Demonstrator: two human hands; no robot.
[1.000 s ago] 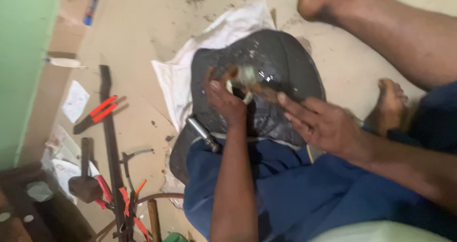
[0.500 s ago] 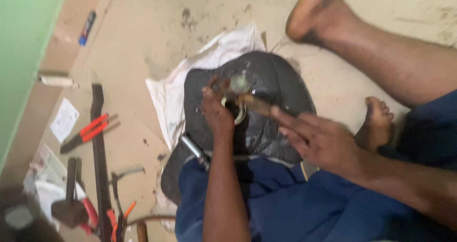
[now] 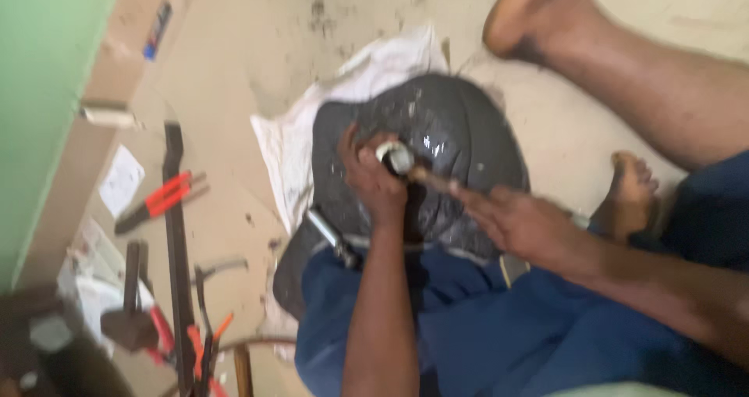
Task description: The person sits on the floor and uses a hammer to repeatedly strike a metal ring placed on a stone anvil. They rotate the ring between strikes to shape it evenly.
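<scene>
Taking the dark domed cover (image 3: 460, 143) as our landmark, we see red-handled pliers (image 3: 160, 200) and a hammer (image 3: 129, 319) on the floor well to its left. A white cloth (image 3: 289, 143) lies under its left edge. Our left hand (image 3: 374, 182) rests on the cover's middle, fingers curled around a small round metal piece (image 3: 396, 157). Just right of it, our right hand (image 3: 519, 224) pinches a thin rod (image 3: 433, 180) meeting that piece; blur hides finer detail.
</scene>
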